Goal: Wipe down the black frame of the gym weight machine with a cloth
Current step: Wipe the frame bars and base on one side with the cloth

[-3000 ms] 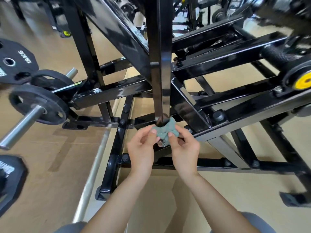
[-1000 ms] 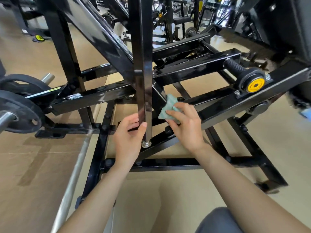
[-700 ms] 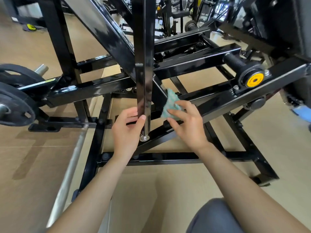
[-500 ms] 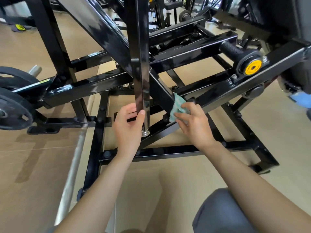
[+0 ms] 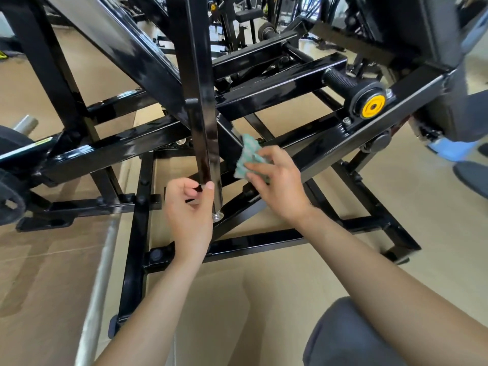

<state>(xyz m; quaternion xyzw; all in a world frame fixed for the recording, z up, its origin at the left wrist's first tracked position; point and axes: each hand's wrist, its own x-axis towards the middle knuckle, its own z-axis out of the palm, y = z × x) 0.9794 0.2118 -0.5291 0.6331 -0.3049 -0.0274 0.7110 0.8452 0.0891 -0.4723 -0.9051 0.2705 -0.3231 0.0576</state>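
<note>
— What takes up most of the view?

— The machine's black frame (image 5: 111,151), glossy beams crossing over a tan floor (image 5: 52,273). Both hands are on it, low and near the middle.

— Which part does the left hand (image 5: 190,215) have?

— The upright post (image 5: 203,114). Thumb in front and curled fingers behind pinch its lower end, just above the silver foot bolt (image 5: 217,216).

— And the right hand (image 5: 277,183)?

— Just to the right of that grip, close but apart from the left hand. Its bent fingers hold the cloth (image 5: 249,151), a crumpled green one, against a slanting brace (image 5: 227,138) that drops away from the post. The cloth sticks up past the fingertips, touching the brace.

— What lies beyond the cloth hand?

— A long sloping beam (image 5: 343,138) climbs up and to the right from it, ending near a yellow cap (image 5: 373,107) on a black roller. Below the right forearm there is a knee (image 5: 343,334) in grey fabric.

— And out past the left grip?

— Well off to the left, a black weight plate (image 5: 10,196) sits at the edge of view. Nearer, a silver bar (image 5: 100,273) runs along the floor beside the left forearm.
</note>
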